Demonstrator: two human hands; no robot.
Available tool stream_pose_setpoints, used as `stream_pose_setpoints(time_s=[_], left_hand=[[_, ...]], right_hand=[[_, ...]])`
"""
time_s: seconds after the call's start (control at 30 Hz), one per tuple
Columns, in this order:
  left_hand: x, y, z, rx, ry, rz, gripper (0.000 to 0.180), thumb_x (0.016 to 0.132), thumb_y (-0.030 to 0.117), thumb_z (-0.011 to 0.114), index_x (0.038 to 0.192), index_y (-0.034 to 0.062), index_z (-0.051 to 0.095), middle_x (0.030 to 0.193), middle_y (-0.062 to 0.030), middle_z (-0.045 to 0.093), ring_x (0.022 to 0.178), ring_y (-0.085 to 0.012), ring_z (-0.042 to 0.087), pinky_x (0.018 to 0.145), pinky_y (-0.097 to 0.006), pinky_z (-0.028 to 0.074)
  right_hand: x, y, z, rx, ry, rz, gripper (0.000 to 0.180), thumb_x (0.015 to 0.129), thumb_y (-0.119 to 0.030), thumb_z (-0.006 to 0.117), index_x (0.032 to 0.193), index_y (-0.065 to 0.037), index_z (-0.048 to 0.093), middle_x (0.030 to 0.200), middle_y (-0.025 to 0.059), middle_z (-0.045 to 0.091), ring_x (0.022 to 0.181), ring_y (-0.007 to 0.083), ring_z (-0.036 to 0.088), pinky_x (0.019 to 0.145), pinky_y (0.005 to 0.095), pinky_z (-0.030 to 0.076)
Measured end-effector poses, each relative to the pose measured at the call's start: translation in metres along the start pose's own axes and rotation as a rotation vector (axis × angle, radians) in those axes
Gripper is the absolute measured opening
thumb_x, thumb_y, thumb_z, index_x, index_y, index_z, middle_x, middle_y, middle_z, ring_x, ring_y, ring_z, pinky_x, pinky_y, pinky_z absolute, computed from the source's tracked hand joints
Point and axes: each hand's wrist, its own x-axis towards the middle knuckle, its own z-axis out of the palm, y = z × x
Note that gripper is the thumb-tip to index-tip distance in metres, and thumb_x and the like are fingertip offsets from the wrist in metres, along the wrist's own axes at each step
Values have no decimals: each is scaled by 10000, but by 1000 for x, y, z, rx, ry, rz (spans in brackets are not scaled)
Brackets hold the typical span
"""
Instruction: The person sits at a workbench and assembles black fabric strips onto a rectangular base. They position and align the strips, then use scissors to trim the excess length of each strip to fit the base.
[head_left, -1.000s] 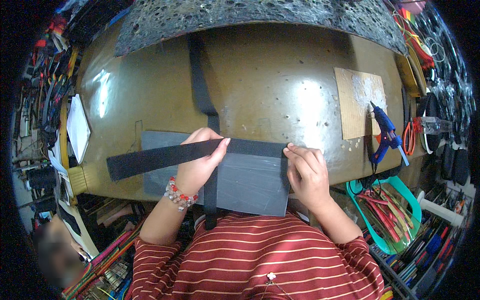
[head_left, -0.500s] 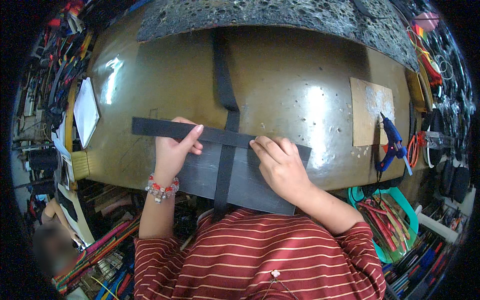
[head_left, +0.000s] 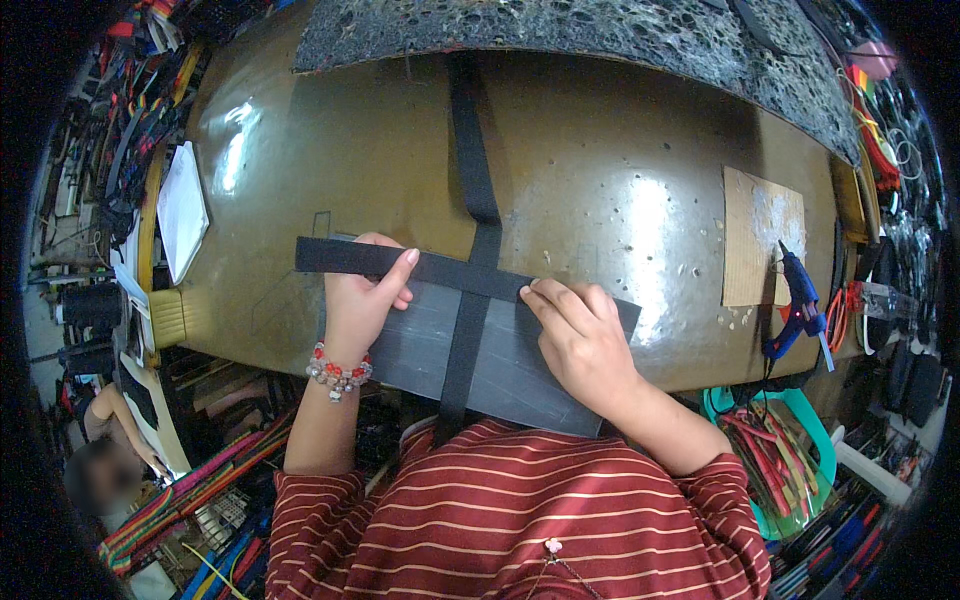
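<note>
A dark grey flat panel leans over the near edge of the table against my lap. Along its far edge runs a black webbing strip, whose loose end sticks out past the panel on the left. My left hand is closed on this strip, thumb on top and fingers beneath. The fingertips of my right hand pinch the strip and the panel's edge, right of the middle. A long black strap crosses the strip and the panel, running from the far side of the table toward my lap.
A blue hot glue gun rests at the right beside a glue-smeared cardboard piece. Across the back lies a black mottled sheet. White papers and a yellow brush sit left; a green basket stands lower right. Another person is at lower left.
The whole view has shifted a little, so the table and my hands appear farther right. Both hands keep the same hold on the strip and panel.
</note>
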Motion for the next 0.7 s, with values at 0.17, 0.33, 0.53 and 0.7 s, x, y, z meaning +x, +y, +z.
stream_pose_setpoints(time_s=[0.17,0.33,0.53,0.7], left_hand=[[0,-2,1,-20,-3,18,172,850,121,708,841,-16,604,662,-28,599,506,-73,577,430,-194,462],[-1,3,3,15,12,26,168,855,120,702,834,-14,604,654,-25,593,498,-70,569,427,-194,460],[0,3,3,95,-21,35,180,873,136,685,805,3,583,635,-23,578,483,-72,559,424,-203,463],[-1,2,7,142,-11,72,187,881,152,680,813,7,583,629,-39,593,484,-89,580,430,-218,475]], right_hand=[[1,-1,-2,9,19,1,453,628,54,640,1078,-3,651,1114,66,604,929,228,545,828,328,437],[0,0,1,11,25,4,451,624,58,640,1072,-1,652,1116,72,604,933,227,548,823,330,440],[10,-8,-10,-64,-80,2,449,662,10,630,1111,2,631,1107,84,593,917,241,545,826,332,443],[43,-25,10,19,-109,-178,458,741,-93,620,1175,47,574,1120,110,548,941,237,531,803,334,457]])
